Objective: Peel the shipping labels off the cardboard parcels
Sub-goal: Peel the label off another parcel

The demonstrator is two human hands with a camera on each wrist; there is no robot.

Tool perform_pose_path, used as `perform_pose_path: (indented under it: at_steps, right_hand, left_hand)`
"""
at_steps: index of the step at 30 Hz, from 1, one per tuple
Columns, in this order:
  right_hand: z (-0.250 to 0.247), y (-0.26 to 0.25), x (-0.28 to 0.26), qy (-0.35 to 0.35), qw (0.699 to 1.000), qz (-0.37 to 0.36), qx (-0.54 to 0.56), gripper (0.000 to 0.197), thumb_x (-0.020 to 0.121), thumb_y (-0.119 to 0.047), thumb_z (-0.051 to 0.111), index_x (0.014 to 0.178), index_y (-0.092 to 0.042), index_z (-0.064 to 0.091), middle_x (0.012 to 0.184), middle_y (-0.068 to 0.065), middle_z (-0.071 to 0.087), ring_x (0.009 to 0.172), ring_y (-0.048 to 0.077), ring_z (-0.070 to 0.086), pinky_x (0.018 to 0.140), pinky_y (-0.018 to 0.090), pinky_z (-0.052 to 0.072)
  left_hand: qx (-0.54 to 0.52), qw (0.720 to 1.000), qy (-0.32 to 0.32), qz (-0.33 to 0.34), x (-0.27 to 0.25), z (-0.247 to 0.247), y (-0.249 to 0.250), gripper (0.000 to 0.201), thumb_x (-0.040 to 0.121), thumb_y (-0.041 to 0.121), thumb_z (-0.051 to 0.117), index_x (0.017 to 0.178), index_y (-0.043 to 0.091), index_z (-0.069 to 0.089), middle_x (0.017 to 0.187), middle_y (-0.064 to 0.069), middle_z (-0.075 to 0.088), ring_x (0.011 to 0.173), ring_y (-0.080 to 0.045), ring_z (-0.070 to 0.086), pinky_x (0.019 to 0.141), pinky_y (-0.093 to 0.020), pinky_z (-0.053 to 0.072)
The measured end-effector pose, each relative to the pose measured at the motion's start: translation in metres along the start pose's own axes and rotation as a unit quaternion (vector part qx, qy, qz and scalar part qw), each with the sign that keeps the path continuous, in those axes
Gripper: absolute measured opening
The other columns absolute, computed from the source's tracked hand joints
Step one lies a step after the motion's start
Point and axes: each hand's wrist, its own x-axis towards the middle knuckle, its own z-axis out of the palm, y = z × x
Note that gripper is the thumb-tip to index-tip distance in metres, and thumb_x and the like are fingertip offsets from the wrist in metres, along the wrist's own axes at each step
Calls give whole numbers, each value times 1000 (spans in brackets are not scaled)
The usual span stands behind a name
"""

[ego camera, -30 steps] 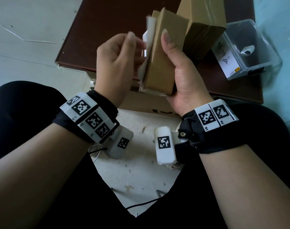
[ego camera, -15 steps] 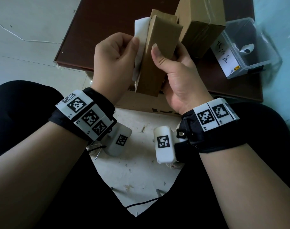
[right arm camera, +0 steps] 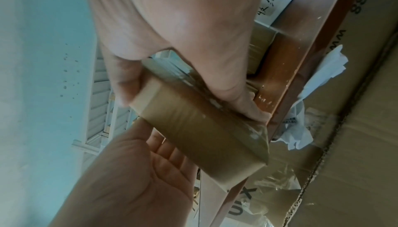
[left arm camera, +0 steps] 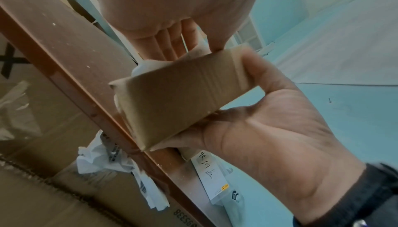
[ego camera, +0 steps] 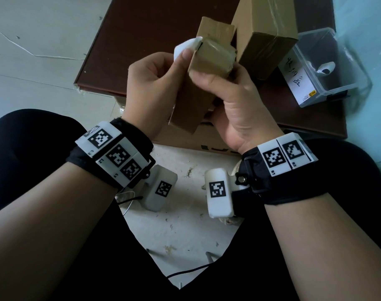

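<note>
1. One small parcel [ego camera: 198,83] is held up in both hands above the near edge of a brown table [ego camera: 141,40], over the person's lap. It is a taped cardboard box, tilted, one end up and away.
2. One white label [ego camera: 185,47] shows at the parcel's upper left edge. Part of it is lifted off the cardboard; how much still sticks I cannot tell.
3. The left hand [ego camera: 152,88] has its fingers curled, and its thumb presses the label near the parcel's top corner, pinching it. From the left wrist view the fingers [left arm camera: 168,47] reach behind the box, where white paper shows.
4. The right hand [ego camera: 235,105] grips the parcel from the right: the thumb lies across the near face, the fingers wrap behind. The right wrist view shows the thumb [right arm camera: 125,81] on one edge and the fingers on the opposite side.
5. A second, larger parcel [ego camera: 263,35] stands on the table just behind the held one. That makes two parcels in view on or above the table.
6. One clear plastic bin [ego camera: 328,68] sits at the table's right, with a white handwritten card on its side.
7. A big cardboard carton [left arm camera: 53,196] lies under the table; crumpled white labels [left arm camera: 120,167] rest in it, number unclear.
8. Two wrist bands carry black-and-white markers.
</note>
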Motion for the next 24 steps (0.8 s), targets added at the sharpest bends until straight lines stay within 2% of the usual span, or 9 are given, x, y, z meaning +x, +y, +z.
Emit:
perform_pose_path:
  at_steps: [2,4,6,8,12,16,19,21,24]
  right_hand:
    - [3,-4,-3,-18,1000,9,4,40,96,-23,81,131,-10,69,118,18,78,111,34,78,97,62,64]
    - [3,-7,-5,-17,999,20,25,55,99,-43,71,140,-7,67,137,28,71,129,46,69,107,67,57]
    - [3,-10,-7,-16,997,30,65,67,106,-55,58,149,-4,62,148,31,63,138,50,63,113,68,52]
    - [0,-12,-8,-20,995,41,93,67,112,-56,50,148,-1,62,147,30,65,136,48,65,113,65,53]
    - [0,-14,-10,-43,995,48,70,57,116,-54,43,128,-7,73,128,22,77,121,39,75,109,60,59]
    - [1,-8,-7,-12,991,65,116,66,113,-59,43,144,-6,67,142,24,71,134,44,67,118,60,48]
    - [-1,-8,-4,16,988,119,94,62,111,-61,43,132,-12,75,130,22,75,124,45,69,109,58,45]
    - [-5,-10,-4,8,983,171,70,65,110,-64,39,134,-15,74,135,22,76,126,48,71,104,71,51]
    - [-6,-14,-4,-7,972,216,92,67,109,-63,34,138,-15,72,140,25,72,125,54,70,93,85,50]
  left_hand:
    - [16,1000,0,2,1,0,-2,36,99,38,73,82,6,73,64,6,62,60,-10,53,56,-30,44]
    - [31,999,-8,13,2,0,-3,24,99,36,73,86,15,74,69,6,67,63,-7,57,56,-29,47]
    - [54,998,-1,25,2,0,-4,28,100,34,70,86,10,70,69,-1,64,62,-12,54,55,-33,44]
    - [66,997,10,31,3,2,-6,29,100,31,66,86,6,65,70,-14,59,64,-21,52,56,-41,46]
    - [40,999,26,13,5,3,-6,21,98,23,63,78,21,55,74,-6,55,68,-21,50,58,-43,45]
    - [-1,999,19,43,4,1,-5,14,102,15,59,89,17,57,77,-9,62,71,-18,58,62,-40,48]
    - [9,995,10,96,1,1,-3,11,106,15,57,95,19,54,83,-33,64,66,-35,59,58,-51,48]
    - [9,994,15,107,0,2,-2,12,106,14,57,97,21,54,85,-33,65,69,-43,62,58,-52,48]
    - [11,993,23,115,0,4,-2,6,105,13,58,103,18,56,84,-14,68,72,-21,66,61,-39,51]
